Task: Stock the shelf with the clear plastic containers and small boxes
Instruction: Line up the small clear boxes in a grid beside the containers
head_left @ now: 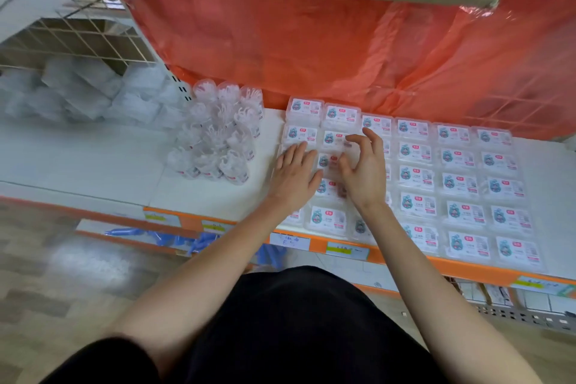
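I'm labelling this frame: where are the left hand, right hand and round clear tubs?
left hand (294,178), head view, back of the hand.
right hand (366,176), head view, back of the hand.
round clear tubs (218,137), head view, middle of the cluster.

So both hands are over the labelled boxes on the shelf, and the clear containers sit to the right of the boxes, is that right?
Not quite. The head view shows the clear containers to the left of the boxes, not the right. The rest holds: the left hand and right hand are both over the boxes on the shelf.
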Demonstrator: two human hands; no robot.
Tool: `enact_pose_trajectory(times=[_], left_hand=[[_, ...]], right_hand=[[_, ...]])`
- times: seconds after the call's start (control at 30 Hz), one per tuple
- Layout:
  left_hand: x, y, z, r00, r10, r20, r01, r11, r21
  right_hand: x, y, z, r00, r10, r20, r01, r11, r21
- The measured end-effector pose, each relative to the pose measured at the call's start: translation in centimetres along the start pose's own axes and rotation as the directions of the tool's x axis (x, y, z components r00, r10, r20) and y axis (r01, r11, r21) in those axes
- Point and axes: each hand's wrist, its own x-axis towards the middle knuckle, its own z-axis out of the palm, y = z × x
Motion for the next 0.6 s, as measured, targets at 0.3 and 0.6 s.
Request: enact_pose_trajectory(times=[0.3,0.6], left_hand=[[-4.1,-1.5,-5.6,0.979,-0.063,-0.195,0.049,0.996,-0.074],[-13.0,-14.5,-9.0,0.878,-0.354,-0.321,0.343,0.935,-0.094]], right_hand=[[-2.7,-5.6,2.3,0.982,-0.145,0.122,0.135,0.987,0.09],[-5.4,-14.1,10.5,0.918,-0.288,0.272,0.283,0.957,0.058]])
